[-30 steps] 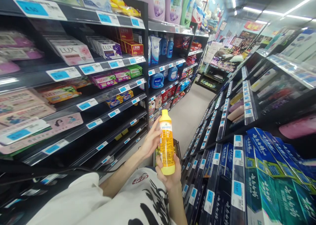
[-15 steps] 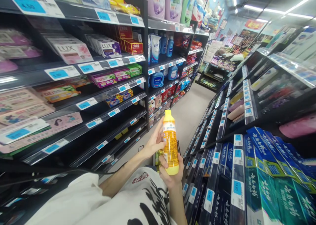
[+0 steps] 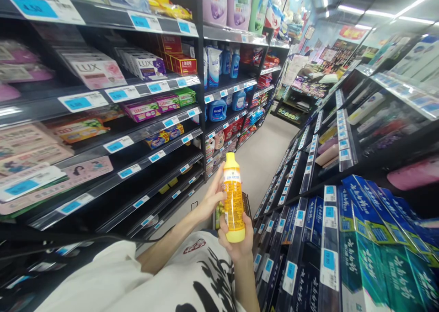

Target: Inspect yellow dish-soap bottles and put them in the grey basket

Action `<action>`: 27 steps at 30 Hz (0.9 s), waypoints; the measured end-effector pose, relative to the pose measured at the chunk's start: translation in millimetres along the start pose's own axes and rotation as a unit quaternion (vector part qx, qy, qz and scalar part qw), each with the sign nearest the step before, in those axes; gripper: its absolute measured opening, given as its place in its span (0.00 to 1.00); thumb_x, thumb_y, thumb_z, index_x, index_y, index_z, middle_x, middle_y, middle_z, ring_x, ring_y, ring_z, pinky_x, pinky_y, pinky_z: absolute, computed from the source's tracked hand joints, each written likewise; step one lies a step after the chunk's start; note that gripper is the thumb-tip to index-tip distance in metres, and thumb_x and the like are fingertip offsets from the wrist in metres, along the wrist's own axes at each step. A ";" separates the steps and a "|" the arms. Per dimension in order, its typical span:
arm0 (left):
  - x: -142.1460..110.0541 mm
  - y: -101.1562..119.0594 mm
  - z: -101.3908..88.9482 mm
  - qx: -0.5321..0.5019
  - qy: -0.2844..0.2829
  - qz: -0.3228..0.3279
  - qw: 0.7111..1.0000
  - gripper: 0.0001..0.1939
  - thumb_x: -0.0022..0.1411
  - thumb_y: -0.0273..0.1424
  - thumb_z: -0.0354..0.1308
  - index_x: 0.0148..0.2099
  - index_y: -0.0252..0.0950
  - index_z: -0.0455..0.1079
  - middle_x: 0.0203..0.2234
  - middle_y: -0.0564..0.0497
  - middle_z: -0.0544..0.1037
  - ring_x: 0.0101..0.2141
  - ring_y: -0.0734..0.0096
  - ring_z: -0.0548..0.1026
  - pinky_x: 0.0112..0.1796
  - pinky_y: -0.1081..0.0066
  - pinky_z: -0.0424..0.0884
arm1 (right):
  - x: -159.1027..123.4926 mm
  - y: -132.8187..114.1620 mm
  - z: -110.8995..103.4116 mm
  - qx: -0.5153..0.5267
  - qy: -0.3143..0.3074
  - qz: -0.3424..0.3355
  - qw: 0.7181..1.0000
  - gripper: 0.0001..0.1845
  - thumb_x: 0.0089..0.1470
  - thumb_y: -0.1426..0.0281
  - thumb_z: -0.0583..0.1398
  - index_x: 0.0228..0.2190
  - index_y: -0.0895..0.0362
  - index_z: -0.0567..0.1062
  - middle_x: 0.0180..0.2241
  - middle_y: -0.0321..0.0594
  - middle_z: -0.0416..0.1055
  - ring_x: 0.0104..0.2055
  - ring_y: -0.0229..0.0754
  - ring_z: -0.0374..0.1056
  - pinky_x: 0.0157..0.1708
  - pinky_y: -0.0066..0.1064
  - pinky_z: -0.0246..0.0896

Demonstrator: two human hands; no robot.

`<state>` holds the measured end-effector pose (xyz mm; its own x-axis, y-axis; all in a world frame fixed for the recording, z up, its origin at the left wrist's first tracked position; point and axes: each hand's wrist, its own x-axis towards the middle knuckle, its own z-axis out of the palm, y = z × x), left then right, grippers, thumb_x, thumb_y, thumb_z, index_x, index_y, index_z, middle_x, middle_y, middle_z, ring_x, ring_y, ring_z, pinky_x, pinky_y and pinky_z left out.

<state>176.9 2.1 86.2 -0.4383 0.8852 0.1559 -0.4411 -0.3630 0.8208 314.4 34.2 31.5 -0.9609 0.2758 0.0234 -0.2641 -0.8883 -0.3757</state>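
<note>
A yellow plastic bottle with an orange printed label and yellow cap stands nearly upright before me, its text side facing me. My right hand is wrapped round its lower part, thumb on one side and fingers on the other. My left hand grips the bottle's upper left side, thumb at the label's edge; some of its fingers are hidden behind the bottle. Partly hidden beyond the bottle is a dark, basket-like edge.
Shelves on the left carry LUX soap boxes, wrapped soaps and blue detergent bottles. Close on the right, a shelf holds blue and green toothpaste-like boxes. Between them, the aisle floor runs to a far display.
The bottle and both hands have shifted slightly left. More of the dark basket-like edge shows to the bottle's right. Both hands keep their hold.
</note>
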 end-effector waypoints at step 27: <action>-0.9 -1.1 -1.5 -0.005 0.001 -0.004 1.000 0.56 0.53 0.25 0.58 0.75 0.54 0.32 0.70 0.47 0.58 0.60 0.50 0.69 0.46 0.63 0.75 | 0.6 -0.1 9.5 -0.042 0.076 -0.007 0.996 0.26 0.59 0.50 0.56 0.45 0.60 0.72 0.24 0.35 0.69 0.13 0.31 0.56 0.10 0.21 0.43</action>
<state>176.6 1.2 84.3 -0.4369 0.8874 0.1474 -0.4528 -0.3585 0.8164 313.1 31.0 40.3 -0.9321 0.3454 -0.1094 -0.2626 -0.8521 -0.4527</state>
